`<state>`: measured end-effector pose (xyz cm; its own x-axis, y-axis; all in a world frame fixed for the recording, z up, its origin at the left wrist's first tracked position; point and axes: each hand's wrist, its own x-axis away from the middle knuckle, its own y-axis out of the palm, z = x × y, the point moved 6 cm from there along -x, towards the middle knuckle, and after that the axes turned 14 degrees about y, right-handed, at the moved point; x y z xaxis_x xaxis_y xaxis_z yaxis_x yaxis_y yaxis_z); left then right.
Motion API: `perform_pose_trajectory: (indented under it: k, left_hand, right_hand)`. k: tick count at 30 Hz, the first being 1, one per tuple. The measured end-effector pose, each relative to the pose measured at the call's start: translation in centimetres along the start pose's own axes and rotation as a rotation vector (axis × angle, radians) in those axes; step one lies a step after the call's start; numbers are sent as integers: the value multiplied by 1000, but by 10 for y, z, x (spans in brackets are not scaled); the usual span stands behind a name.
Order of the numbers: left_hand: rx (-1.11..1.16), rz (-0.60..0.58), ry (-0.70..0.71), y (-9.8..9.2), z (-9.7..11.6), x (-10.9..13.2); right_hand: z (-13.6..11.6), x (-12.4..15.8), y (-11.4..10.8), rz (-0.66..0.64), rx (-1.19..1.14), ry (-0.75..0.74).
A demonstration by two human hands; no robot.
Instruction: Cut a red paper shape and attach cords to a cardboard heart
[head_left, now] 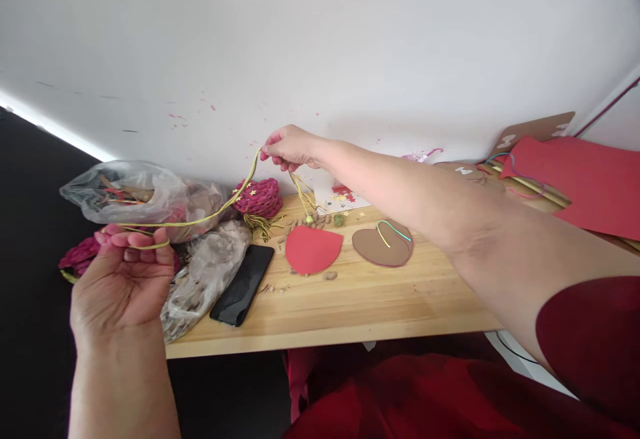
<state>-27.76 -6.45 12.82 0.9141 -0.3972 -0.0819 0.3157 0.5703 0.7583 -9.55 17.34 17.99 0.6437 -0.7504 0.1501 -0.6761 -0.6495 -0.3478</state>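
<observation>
A yellow-green yarn (209,218) stretches between my two hands above the table. At the left, my left hand (127,276) has its palm up and its fingers curled round the yarn, which loops across them. My right hand (289,147) is raised near the wall and pinches the yarn between thumb and fingers; another length hangs below it toward a small green ball (309,219). Beneath lie a red paper drop shape (313,250) and a brown cardboard shape (375,249) with a green and yellow strand on it.
A magenta yarn bundle (267,198) sits behind a clear plastic bag (213,269) and a black phone (243,286). Another filled plastic bag (125,189) stands at the left. Red paper sheets (595,179) lie at the right. Peanuts (330,276) and gold stars are scattered about.
</observation>
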Motion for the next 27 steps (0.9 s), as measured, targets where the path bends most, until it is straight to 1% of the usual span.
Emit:
perform_pose_trajectory:
  k: [3, 6, 8, 10, 12, 15, 18, 20, 23, 25, 27]
  left_hand:
    - [5, -19, -1, -2, -2, -2]
    - [1, -19, -8, -6, -5, -6]
    - [-9, -6, -19, -9, -9, -8]
    - [-11, 2, -33, -11, -12, -10]
    - [-3, -5, -42, -12, -13, -11]
    - [-2, 1, -17, -12, -9, -11]
    - [4, -1, 15, -7, 2, -10]
    - [16, 0, 37, -5, 13, -10]
    - [32, -21, 78, -5, 31, -14]
    - [40, -47, 104, -9, 40, -18]
    - [31, -81, 102, -14, 44, -21]
  right_hand:
    - [-15, -12, -3, 75, -20, -35]
    - [-27, -23, -7, 144, 14, -89]
    - [-33, -27, -9, 172, 41, -143]
    - [-32, -29, -10, 167, 41, -182]
    - [-23, -29, -9, 130, 48, -177]
    - [2, -30, -4, 68, 130, -101]
    - [28, -31, 1, 37, 203, -45]
    - [40, -33, 4, 29, 233, -25]
    - [48, -34, 7, 27, 265, -17]
    - [47, -35, 9, 30, 303, -41]
    - [43, -37, 9, 55, 352, -92]
